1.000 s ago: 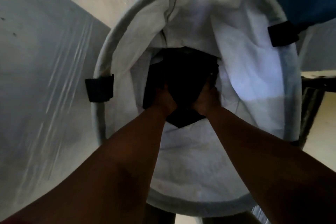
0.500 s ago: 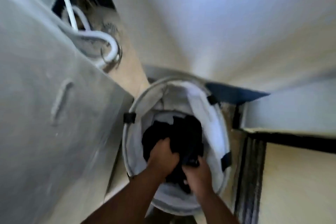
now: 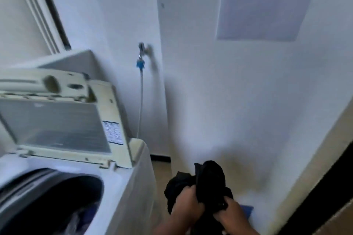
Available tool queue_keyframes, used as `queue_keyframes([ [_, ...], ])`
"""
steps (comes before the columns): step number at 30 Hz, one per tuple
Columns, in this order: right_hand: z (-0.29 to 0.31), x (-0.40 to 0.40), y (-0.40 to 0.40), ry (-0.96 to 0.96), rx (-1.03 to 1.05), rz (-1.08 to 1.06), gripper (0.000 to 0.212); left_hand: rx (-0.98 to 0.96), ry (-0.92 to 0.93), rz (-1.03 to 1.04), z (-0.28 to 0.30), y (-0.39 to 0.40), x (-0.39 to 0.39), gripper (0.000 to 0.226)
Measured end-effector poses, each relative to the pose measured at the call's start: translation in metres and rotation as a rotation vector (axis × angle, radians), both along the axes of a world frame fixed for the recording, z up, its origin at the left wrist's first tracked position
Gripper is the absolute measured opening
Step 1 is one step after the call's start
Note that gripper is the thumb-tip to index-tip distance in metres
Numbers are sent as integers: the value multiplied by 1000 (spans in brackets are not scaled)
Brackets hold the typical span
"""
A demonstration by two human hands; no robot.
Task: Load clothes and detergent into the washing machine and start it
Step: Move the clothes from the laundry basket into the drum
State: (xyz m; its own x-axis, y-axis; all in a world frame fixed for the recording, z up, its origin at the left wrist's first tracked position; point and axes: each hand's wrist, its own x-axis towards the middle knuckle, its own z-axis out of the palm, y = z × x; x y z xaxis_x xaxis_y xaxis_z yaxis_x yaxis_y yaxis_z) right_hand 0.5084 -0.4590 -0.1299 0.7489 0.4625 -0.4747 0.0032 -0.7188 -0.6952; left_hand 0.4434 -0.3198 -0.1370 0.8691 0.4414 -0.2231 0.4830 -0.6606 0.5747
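Here, in the head view, both hands grip one bundle of black clothes (image 3: 202, 185), held in the air to the right of the washing machine (image 3: 122, 187) and clear of it. The left hand (image 3: 188, 205) has its fingers curled into the left side of the bundle; the right hand (image 3: 232, 213) clenches the lower right part of the same dark cloth. A fold of the fabric stands up above both hands, and more of it hangs down between them. The picture is somewhat blurred, so single garments in the bundle cannot be told apart.

The washing machine is a white top loader at the lower left. Its lid (image 3: 57, 120) stands raised at the back edge, with a clear panel and a small printed label near the panel's right side. The round dark drum opening (image 3: 51, 202) lies open below the lid, and some bluish cloth (image 3: 80, 219) shows inside it at the bottom edge of the picture.

Behind the machine, a tap (image 3: 143, 48) on the white wall carries a blue fitting, and a pale hose (image 3: 141, 101) runs down from it behind the machine's back right corner. A pale sheet of paper (image 3: 263, 4) is fixed high on the wall to the right. A small blue thing (image 3: 247, 211) shows on the floor just right of the right hand.
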Motion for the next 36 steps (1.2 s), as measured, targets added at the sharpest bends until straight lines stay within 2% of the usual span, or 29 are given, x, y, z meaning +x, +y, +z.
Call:
queue_keyframes([
  [1,25,-11,1,-54,9,19,47,-9,-66,-4,27,-6,-16,12],
  [4,83,-39,-2,-261,84,90,30,40,-223,48,98,-9,-48,6],
  [7,143,-84,-11,-342,180,85,12,25,-324,149,145,-16,-92,13],
  [11,208,-139,-13,-335,304,89,17,71,-478,197,215,-22,-150,19],
  [16,275,-201,15,-389,448,114,23,159,-598,238,289,-3,-220,3],
  [20,312,-253,61,-388,570,105,21,193,-697,278,330,38,-275,6],
  [24,337,-304,121,-333,674,27,35,90,-841,324,354,81,-333,6],
  [26,348,-332,152,-331,719,1,35,60,-869,314,364,108,-363,8],
  [28,362,-361,181,-381,756,-7,32,55,-898,304,376,139,-390,7],
  [31,387,-393,217,-503,810,-11,23,49,-989,330,395,178,-418,25],
  [36,404,-419,254,-620,848,-35,18,11,-1085,301,408,222,-431,23],
])
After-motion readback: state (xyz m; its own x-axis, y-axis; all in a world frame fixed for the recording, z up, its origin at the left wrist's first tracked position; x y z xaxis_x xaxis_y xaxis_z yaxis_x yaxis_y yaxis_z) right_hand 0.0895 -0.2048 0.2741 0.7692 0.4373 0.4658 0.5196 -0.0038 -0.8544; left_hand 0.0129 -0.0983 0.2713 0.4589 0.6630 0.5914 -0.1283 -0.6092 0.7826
